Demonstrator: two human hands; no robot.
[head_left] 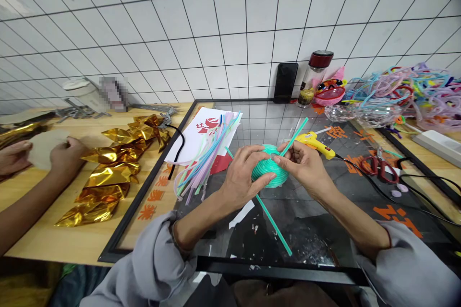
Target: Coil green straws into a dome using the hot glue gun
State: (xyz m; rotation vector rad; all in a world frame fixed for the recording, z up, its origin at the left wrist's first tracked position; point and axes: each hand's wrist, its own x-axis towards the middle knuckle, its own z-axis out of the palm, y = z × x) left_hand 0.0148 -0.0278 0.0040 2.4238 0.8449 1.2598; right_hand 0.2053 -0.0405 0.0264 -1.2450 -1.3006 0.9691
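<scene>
My left hand point(245, 175) cups a round ball wound from green tubing point(268, 172) over the glass work surface, fingers curled round its left side. My right hand point(304, 165) pinches a green straw point(296, 135) where it meets the top of the ball; the straw rises up and to the right. Another green straw point(273, 224) runs from under the ball toward the near edge.
A yellow glue gun point(317, 143) lies just behind my hands, red scissors point(378, 167) to the right. Pastel straws point(205, 158) on white paper lie left. Gold foil shapes point(115, 165) and another person's hands point(54, 153) are far left. Phone point(285, 82), jar point(314, 76), tangled tubes point(406, 88) stand behind.
</scene>
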